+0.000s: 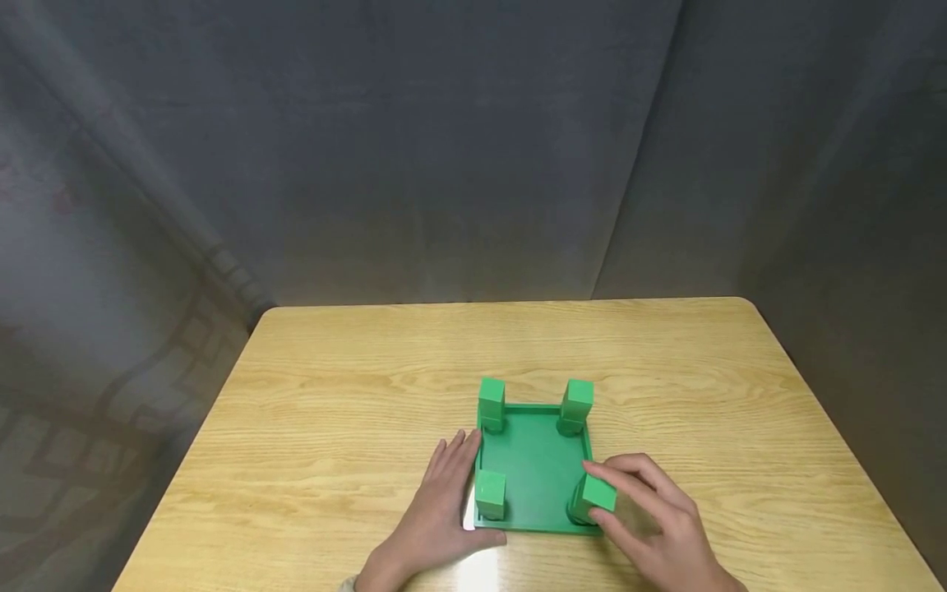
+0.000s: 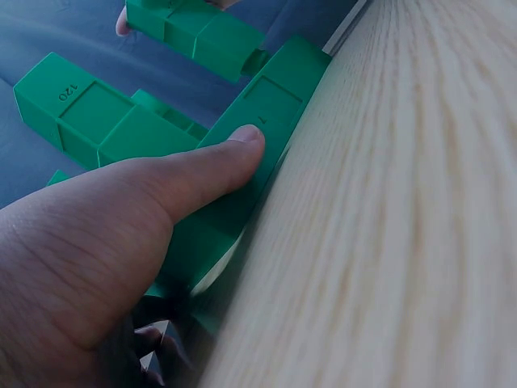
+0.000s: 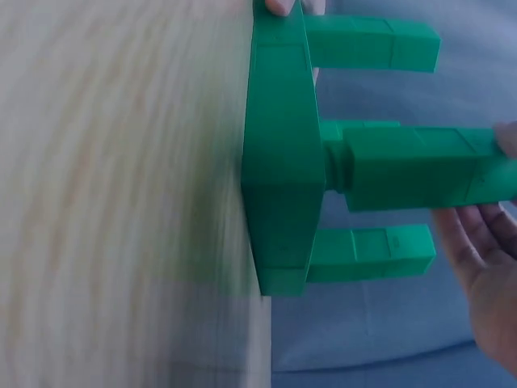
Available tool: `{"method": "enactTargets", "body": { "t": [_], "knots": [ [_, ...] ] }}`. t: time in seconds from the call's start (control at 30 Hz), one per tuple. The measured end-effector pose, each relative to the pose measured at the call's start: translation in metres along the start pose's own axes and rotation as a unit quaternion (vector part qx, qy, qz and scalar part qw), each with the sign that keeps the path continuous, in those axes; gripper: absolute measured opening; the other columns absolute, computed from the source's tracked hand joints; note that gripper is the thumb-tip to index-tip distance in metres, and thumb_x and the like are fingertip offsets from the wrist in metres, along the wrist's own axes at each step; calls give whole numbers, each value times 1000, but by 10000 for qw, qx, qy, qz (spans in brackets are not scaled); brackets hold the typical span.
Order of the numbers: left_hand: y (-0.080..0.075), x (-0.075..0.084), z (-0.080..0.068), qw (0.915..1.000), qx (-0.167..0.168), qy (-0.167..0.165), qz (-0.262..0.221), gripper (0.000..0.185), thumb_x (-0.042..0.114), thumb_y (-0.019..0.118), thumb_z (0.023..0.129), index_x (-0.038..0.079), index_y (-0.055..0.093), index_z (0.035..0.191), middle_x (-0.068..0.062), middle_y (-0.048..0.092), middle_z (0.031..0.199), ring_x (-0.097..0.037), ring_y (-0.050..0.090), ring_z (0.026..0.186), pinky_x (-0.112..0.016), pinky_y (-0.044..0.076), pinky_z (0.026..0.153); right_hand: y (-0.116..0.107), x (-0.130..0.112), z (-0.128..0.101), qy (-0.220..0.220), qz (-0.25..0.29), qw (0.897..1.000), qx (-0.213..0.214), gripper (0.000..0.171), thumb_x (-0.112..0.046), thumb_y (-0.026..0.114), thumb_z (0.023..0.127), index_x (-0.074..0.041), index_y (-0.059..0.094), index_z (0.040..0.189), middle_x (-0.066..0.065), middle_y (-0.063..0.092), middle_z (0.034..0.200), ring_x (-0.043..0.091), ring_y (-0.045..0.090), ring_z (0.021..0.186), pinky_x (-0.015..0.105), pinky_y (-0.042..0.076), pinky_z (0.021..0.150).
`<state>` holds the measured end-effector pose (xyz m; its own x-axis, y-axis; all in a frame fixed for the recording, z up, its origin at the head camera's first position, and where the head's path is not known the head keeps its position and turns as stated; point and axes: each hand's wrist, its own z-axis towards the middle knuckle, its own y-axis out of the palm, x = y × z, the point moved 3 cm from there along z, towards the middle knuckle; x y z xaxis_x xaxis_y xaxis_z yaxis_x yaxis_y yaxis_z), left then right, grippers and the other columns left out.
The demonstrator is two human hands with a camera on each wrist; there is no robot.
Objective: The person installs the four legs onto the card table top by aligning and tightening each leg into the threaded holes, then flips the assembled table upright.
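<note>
- The right hand (image 1: pixel 658 518) sits nearest, by the counter's (image 1: pixel 333 395) front edge; its fingers (image 1: pixel 617 473) curl round the near right leg (image 1: pixel 595 496), grasping the top of that green post where it meets the green base plate (image 1: pixel 540 460). The leg leans a little off upright, so it looks not fully seated in its corner; that is a judgement.
- The left hand (image 1: pixel 436 510) lies flat beside the plate's left edge, fingers straight and released, thumb pressed along the plate's side wall (image 2: pixel 250 153). It seems to brace the plate so it does not slide.
- The near left leg (image 1: pixel 490 493) stands upright in its corner, just beside the left hand's fingertips.
- The far left leg (image 1: pixel 491 403) and far right leg (image 1: pixel 576 403) stand upright at the plate's back corners.
- The plate rests flat, legs up, in the counter's middle toward the front, well apart from the back edge.
- Behind hangs a grey curtain (image 1: pixel 444 148).
</note>
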<state>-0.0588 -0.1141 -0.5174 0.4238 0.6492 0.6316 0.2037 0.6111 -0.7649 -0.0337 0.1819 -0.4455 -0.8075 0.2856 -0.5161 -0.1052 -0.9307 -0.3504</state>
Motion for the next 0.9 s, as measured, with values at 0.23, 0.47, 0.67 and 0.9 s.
{"method": "enactTargets", "body": {
  "t": [0.23, 0.47, 0.67, 0.9],
  "knots": [
    [-1, 1, 0, 10000, -24, -32, -73, 133, 64, 91, 81, 5, 20, 177, -8, 28, 183, -35, 19, 170, -29, -8, 138, -9, 2, -7, 651, 52, 9973, -329, 38, 3, 74, 101, 6, 73, 138, 8, 70, 124, 11, 67, 111, 13, 53, 100],
    [-1, 1, 0, 9999, -45, -24, -95, 134, 64, 91, 81, 6, 19, 178, -8, 27, 183, -36, 18, 170, -28, -9, 138, -11, 10, -10, 887, 72, 9960, 65, 37, -11, 88, 96, 5, 75, 127, 11, 72, 119, 9, 68, 108, 13, 57, 97],
    [-1, 0, 0, 9997, -142, -131, -173, 135, 63, 92, 80, 7, 17, 178, -6, 24, 184, -30, 13, 172, -30, -9, 138, -9, 10, -12, 1188, 123, 9926, 211, 45, -17, 96, 88, 4, 71, 118, 10, 74, 117, 7, 72, 108, 12, 58, 94],
    [-1, 2, 0, 9999, -68, -49, -90, 134, 62, 91, 81, 8, 18, 178, -7, 26, 184, -35, 18, 171, -30, -9, 138, -14, 9, -11, 922, 98, 9957, 65, 35, 8, 87, 87, 7, 71, 118, 6, 77, 120, 6, 71, 115, 12, 54, 103]
  ]
}}
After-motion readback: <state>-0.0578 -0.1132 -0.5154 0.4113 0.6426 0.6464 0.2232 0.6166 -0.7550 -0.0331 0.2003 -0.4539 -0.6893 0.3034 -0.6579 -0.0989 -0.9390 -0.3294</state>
